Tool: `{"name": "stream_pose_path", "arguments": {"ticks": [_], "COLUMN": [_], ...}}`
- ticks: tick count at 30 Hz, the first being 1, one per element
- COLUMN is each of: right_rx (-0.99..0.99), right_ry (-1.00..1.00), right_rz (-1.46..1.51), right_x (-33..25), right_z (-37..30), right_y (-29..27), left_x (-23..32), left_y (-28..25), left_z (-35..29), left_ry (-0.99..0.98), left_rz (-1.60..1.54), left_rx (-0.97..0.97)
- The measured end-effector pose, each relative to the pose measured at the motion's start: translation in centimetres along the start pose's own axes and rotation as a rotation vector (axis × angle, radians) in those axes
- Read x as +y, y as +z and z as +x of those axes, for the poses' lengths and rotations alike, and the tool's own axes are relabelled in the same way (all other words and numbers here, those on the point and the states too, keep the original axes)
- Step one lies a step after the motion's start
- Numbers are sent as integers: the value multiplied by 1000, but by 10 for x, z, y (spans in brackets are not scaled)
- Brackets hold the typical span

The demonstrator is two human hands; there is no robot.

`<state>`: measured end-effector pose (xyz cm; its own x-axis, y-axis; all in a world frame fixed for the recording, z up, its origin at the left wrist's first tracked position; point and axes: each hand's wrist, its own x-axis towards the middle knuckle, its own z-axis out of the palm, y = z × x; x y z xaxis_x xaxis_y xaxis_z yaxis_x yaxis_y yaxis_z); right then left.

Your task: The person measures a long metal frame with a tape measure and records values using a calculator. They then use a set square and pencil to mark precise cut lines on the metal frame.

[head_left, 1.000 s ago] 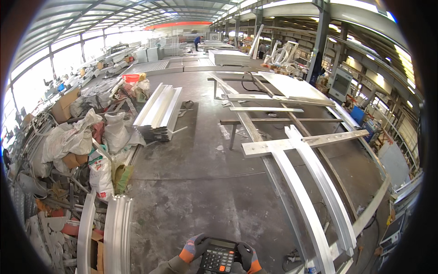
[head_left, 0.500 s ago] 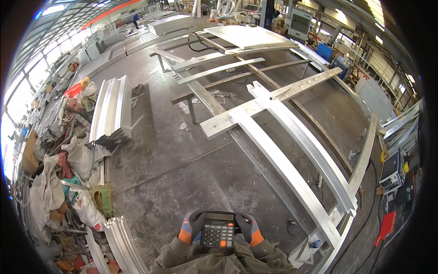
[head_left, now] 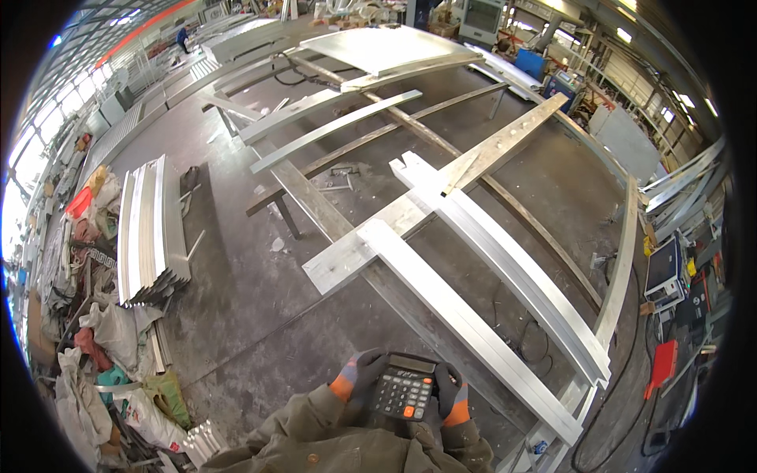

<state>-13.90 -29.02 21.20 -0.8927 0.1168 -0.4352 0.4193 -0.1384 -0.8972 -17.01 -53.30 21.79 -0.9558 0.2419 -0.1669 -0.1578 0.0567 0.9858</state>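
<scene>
A black desk calculator [head_left: 400,390] with a grey display and a couple of orange keys is held in front of my body. My left hand [head_left: 366,374], in a dark glove with an orange and blue cuff, grips its left side. On the opposite side my right hand [head_left: 450,392], gloved the same way, closes round the right edge. Just beyond the calculator, long silvery metal profiles [head_left: 473,335] rest on a wooden crosspiece [head_left: 335,264] of a low frame.
Left of me lie a stack of metal profiles [head_left: 144,229] and a heap of sacks [head_left: 118,335]. Wooden rails [head_left: 512,142] and a pale sheet [head_left: 386,49] stand farther off. To the right are a cased device [head_left: 666,272], a red object [head_left: 661,366] and dark cables [head_left: 583,437].
My view has turned and shifted, so the frame and stack appear farther left. The calculator sits a little farther right in view, slightly tilted, still between both hands.
</scene>
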Motion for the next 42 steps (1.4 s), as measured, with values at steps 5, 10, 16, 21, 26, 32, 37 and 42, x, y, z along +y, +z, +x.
{"name": "stream_pose_path", "arguments": {"ticks": [5,10,16,21,26,32,37,42], "right_rx": [37,184,252,185,303,467,550,635], "right_ry": [85,193,232,247,315,476,594,689], "right_rz": [391,248,95,-19,-71,-60,23,4], "right_x": [-10,7,9,-9,0,26,32,38], "right_z": [49,121,196,229,237,212,184,169], "right_y": [-1,-20,-40,-37,-26,-11,18,44], "left_x": [1,-70,-144,-190,-246,-332,-350,-342], "left_y": [-15,-62,-171,-271,-348,-413,-444,-449], "left_z": [77,156,230,298,373,449,473,484], "left_ry": [-242,-205,-375,-323,-218,-411,-364,-468], "left_rz": [-216,-95,-139,-170,-21,-250,283,435], "left_rx": [-48,242,602,738,695,592,442,434]}}
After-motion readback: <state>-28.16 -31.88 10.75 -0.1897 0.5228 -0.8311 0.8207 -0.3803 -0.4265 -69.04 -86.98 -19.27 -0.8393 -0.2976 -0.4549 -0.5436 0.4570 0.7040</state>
